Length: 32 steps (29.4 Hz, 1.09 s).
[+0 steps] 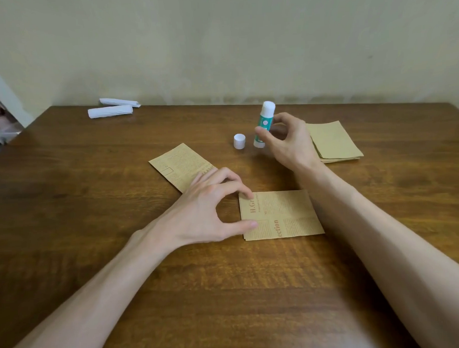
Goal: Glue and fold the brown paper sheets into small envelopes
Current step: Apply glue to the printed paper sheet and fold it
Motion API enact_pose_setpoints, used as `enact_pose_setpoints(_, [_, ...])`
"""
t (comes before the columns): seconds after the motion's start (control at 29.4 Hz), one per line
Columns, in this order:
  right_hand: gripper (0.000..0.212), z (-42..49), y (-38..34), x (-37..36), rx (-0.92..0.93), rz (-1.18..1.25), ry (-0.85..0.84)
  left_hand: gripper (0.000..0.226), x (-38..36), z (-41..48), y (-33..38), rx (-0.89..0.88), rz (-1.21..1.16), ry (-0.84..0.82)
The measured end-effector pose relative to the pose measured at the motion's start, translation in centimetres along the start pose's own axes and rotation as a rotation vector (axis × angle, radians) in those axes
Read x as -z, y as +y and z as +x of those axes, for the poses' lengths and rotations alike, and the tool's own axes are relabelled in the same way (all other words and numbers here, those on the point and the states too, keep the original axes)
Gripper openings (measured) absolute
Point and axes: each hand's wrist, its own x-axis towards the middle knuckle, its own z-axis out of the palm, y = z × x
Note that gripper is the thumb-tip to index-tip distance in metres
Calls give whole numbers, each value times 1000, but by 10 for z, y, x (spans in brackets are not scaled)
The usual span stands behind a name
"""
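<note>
Left hand [211, 208] pins the sheet [284, 216] steady under spread thumb and forefinger while right hand [287, 143] pinches the uncapped glue [263, 124], seemingly ready to apply.

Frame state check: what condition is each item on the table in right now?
glue stick: uncapped, near upright, held by right hand.
cap: off, standing on table.
folded sheet: flat, left hand pressing its edge.
printed piece: flat, partly hidden.
plain sheets: stacked.
white rolls: rolled, lying.
</note>
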Motion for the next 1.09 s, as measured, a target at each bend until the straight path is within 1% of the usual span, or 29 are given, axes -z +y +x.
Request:
enact_pose_setpoints(0.1, [42,-16,-6,20,3,2,-35,68,-2,-1,1,10,24,-52])
enact_pose_setpoints(0.17, [37,-29,-8,33,-17,73,-26,71,-4,-2,2,6,35,-42])
enact_pose_setpoints(0.24, [35,-40,-10,44,-79,223,-18,72,-5,-2,2,13,37,-30])
enact_pose_setpoints(0.34, [31,-55,-10,56,-246,557,-77,73,-7,0,2,17,42,-24])
enact_pose_setpoints(0.44, [45,-64,-1,63,-367,789,-144,72,-8,0,3,22,38,-18])
enact_pose_setpoints(0.51, [47,-68,3,63,-379,833,-177,73,-9,1,4,19,37,-21])
enact_pose_setpoints(0.61, [39,-75,7,58,-318,893,-242,74,-11,2,3,21,37,-37])
enact_pose_setpoints(0.68, [27,-80,8,55,-257,851,-277,75,-11,2,3,21,29,-31])
enact_pose_setpoints(0.71, [25,-82,8,54,-220,780,-294,76,-11,2,3,25,23,-29])
enact_pose_setpoints(0.78, [25,-88,7,53,-112,607,-296,79,-11,2,3,36,20,-28])
enact_pose_setpoints(0.85, [23,-92,4,52,40,468,-297,80,-12,2,3,46,17,-19])
enact_pose_setpoints(0.92, [25,-94,2,49,173,351,-358,80,-12,2,4,53,14,7])
enact_pose_setpoints(0.99, [27,-96,2,43,252,280,-414,84,-12,1,6,69,2,23])
enact_pose_setpoints(1.09, [29,-96,3,37,312,233,-429,88,-11,1,7,91,-14,23])
